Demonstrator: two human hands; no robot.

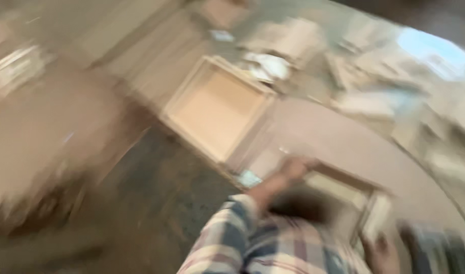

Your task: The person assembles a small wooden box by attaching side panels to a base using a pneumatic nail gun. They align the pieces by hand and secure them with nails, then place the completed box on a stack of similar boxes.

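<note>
A shallow square wooden tray [216, 112] lies on the floor; right of it the left hand [293, 167] touches a pale wooden frame [344, 190], grip lost in blur; the right hand [383, 252], possibly grasping its edge, is unclear.

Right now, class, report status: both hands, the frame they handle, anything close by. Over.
Left hand on small frame, grip blurred. Right hand at its near edge, grip unclear. Larger frame lies apart, beyond it. Picture heavily blurred.

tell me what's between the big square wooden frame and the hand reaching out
In the blurred head view, a small pale blue-green piece lies between the square wooden frame and the left hand.
</note>
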